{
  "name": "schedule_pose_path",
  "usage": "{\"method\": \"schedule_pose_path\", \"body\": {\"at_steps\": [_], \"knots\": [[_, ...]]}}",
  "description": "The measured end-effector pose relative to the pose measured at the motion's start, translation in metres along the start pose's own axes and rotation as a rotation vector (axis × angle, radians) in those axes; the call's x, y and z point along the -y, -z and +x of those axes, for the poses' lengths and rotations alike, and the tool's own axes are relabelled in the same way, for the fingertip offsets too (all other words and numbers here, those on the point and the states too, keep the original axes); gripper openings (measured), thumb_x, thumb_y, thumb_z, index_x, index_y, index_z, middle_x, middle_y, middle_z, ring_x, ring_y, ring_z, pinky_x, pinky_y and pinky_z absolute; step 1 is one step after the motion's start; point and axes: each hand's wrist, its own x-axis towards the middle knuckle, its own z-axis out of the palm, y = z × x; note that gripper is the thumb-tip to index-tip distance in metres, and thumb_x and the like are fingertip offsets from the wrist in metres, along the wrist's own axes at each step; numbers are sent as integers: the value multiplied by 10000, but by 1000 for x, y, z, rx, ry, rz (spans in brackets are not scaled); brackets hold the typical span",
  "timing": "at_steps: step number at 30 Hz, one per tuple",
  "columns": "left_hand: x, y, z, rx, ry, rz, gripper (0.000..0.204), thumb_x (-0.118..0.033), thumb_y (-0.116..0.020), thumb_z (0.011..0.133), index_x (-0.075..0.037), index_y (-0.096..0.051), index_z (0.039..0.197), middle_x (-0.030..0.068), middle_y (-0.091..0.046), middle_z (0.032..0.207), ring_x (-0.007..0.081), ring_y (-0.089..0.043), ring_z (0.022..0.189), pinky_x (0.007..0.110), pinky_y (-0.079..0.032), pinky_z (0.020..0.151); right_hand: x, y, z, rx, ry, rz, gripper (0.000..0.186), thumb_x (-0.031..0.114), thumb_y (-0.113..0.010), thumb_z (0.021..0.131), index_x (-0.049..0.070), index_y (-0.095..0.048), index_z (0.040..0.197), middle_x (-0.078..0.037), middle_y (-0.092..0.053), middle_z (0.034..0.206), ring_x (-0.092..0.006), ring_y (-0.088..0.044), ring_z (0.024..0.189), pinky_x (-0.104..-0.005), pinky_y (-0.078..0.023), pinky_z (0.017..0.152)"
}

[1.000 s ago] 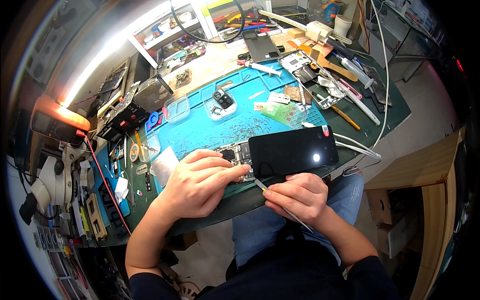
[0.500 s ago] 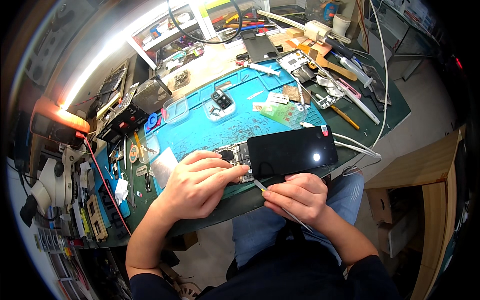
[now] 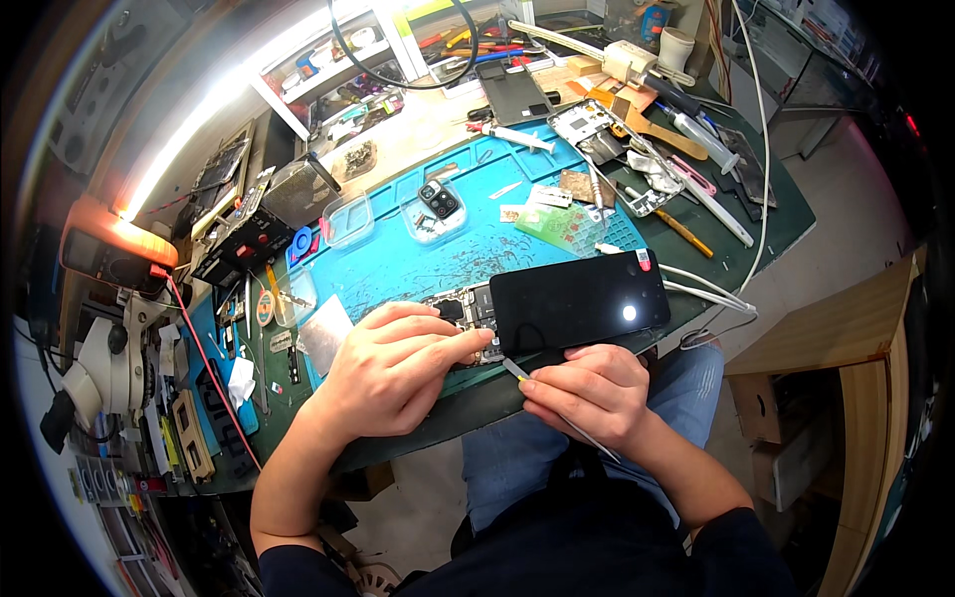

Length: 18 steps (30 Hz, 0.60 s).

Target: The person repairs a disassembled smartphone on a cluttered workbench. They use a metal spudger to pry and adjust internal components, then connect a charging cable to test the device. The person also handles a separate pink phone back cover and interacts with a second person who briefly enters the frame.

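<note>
Phone (image 3: 480, 298) lay opened at the near edge of the blue mat (image 3: 383, 261), left hand (image 3: 398, 366) touching it, grip unclear; right hand (image 3: 595, 393) pinched a slim tool (image 3: 515, 370), whose slip could have gouged exposed circuitry (image 3: 483, 316).

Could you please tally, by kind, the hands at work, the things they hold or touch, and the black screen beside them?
Hands: 2 (left hand, right hand)
Slim tool: 1
Opened phone: 1
Black screen: 1
Total: 5
</note>
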Motion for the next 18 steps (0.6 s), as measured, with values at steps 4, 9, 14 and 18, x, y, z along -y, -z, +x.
{"method": "schedule_pose_path", "body": {"at_steps": [4,9,14,18], "knots": [[0,0,-1,0,2,5,454,55,-692,839,-41,-744,1280,18,-814,996,221,-765,977,411,-568,977,1,0,0,1,-9,-2,229,171,-904,790,148,-843,1009,35,-776,1017,-131,-686,877,-315,-587,824],[0,0,0,0,-1,6,454,47,-690,838,-38,-742,1280,30,-812,1003,226,-765,976,414,-569,977,-1,0,1,3,-8,15,225,179,-908,788,153,-841,1001,39,-777,1013,-129,-690,865,-309,-587,815],[2,-2,-3,-4,6,6,507,-16,-691,809,-68,-752,1310,52,-779,998,200,-751,989,397,-561,1012,-2,1,1,-4,-2,17,246,177,-910,790,163,-828,1021,54,-765,1016,-128,-689,859,-302,-607,796],[2,-1,-3,-1,6,5,510,-13,-688,810,-68,-750,1314,45,-778,990,197,-751,984,399,-562,1013,-3,1,1,-2,7,19,228,183,-911,787,157,-843,1003,43,-781,1014,-123,-697,868,-297,-589,807]]}}
